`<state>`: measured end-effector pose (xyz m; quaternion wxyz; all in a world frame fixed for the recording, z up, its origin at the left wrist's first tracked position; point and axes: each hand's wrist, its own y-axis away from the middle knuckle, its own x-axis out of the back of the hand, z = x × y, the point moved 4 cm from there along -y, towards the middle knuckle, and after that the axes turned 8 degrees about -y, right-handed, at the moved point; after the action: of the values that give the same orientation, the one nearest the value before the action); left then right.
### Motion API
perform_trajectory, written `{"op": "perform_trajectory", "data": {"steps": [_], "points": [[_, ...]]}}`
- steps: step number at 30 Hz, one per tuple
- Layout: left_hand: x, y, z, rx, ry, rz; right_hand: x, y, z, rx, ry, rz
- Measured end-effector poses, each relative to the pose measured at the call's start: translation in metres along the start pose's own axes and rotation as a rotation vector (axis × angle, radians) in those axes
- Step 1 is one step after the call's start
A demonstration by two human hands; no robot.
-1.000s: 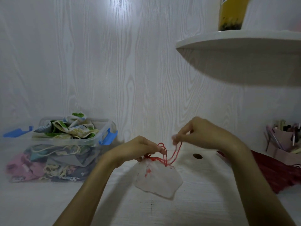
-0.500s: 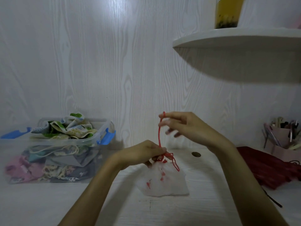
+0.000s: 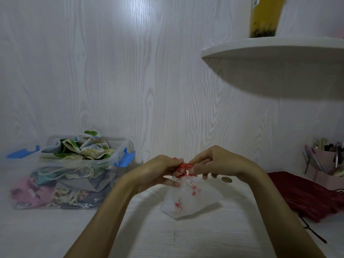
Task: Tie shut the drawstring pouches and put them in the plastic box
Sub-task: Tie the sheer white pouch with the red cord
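Left hand (image 3: 158, 174) and right hand (image 3: 217, 164) meet over the middle of the bench (image 3: 186, 239), fingers of both pinched on the red drawstring (image 3: 183, 169) at the neck of a white pouch (image 3: 188, 200), whose base rests on the bench. The knot itself is hidden by fingers. The plastic box (image 3: 74, 174) stands at the back left, heaped with pouches; its left end is blurred.
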<state>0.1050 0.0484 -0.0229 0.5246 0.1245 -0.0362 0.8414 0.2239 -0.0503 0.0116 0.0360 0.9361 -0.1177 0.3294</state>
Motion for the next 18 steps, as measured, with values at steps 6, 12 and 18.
{"op": "perform_trajectory", "data": {"steps": [6, 12, 18], "points": [[0.008, 0.003, 0.003, -0.04, 0.065, 0.031, 0.019, 0.005, 0.001, -0.002, 0.071, 0.232], [0.012, 0.005, 0.004, -0.054, 0.329, 0.099, 0.028, 0.016, -0.013, 0.106, -0.152, 0.158], [0.019, 0.006, 0.002, -0.09, 0.308, 0.189, 0.014, 0.024, -0.02, 0.088, 0.0, -0.087]]}}
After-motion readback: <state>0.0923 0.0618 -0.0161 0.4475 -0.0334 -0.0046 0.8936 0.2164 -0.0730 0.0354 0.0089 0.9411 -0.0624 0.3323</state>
